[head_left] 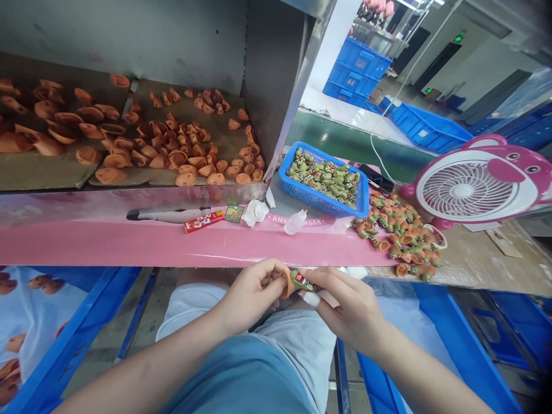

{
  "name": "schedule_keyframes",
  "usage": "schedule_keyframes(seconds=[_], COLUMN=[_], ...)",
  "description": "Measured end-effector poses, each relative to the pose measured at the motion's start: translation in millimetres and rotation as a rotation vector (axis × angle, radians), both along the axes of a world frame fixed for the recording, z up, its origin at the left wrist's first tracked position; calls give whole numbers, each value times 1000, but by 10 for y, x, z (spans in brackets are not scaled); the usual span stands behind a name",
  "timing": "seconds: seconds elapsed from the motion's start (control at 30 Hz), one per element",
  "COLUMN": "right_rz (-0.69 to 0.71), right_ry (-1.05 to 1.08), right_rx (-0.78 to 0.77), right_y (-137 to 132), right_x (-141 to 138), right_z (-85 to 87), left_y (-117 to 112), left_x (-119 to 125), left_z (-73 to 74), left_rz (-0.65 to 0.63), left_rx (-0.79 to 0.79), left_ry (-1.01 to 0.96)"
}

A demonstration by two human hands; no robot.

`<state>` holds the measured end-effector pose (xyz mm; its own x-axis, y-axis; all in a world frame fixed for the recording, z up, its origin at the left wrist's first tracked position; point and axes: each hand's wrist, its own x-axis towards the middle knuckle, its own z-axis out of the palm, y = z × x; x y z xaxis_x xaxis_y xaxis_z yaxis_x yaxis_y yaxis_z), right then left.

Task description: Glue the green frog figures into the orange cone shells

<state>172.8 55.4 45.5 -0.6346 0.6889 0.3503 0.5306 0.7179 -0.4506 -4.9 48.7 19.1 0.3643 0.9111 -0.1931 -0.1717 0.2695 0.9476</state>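
Over my lap, just below the table edge, both hands hold one small figurine (301, 280), an orange clay-like piece joined to a green part with red and white marks. My left hand (259, 290) pinches the orange end. My right hand (345, 296) grips the green end, its thumb wrapped in white. On the pink table, a small translucent bottle (295, 222) lies nearest the hands, beside a crumpled white tissue (255, 213) and a red packet (204, 221). A blue basket (321, 197) holds many green pieces; joined orange-and-green figurines (399, 230) are heaped to its right.
A metal-walled shelf at left holds many orange pieces (172, 144) on cardboard. A pink fan (483, 181) stands at the right, with a black object (376, 178) and a white cable nearby. Blue crates (457, 345) flank my legs below the table.
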Motion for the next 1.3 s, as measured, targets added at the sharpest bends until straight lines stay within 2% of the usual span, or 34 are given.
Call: schedule_keyframes(seconds=[0.13, 0.57, 0.73, 0.9, 0.97, 1.07, 1.13, 1.23, 1.3], right_rz=[-41, 26, 11, -12, -26, -58, -85, -118, -132], right_ry=[13, -61, -78, -53, -45, -35, -12, 22, 30], right_rx=[-4, 31, 42, 31, 12, -20, -21, -15, -21], right_y=[-10, -62, -87, -91, -93, -97, -95, -84, -75], right_x=[23, 58, 62, 59, 64, 72, 73, 69, 65], right_z=[24, 58, 70, 22, 2, -8, 1, 21, 27], left_y=[-6, -11, -33, -20, -26, -74, -127, -197, -218], left_x=[-57, -31, -21, -6, 7, 4, -23, -80, -107], left_z=[19, -19, -48, -50, -52, -76, -106, -147, -156], left_rz=[-13, -76, -106, -99, -55, 126, 245, 293, 268], left_rx=[-36, -73, -81, -65, -40, 80, 247, 514, 640], left_ry=[4, -98, -102, -84, -47, 54, 98, 145, 198])
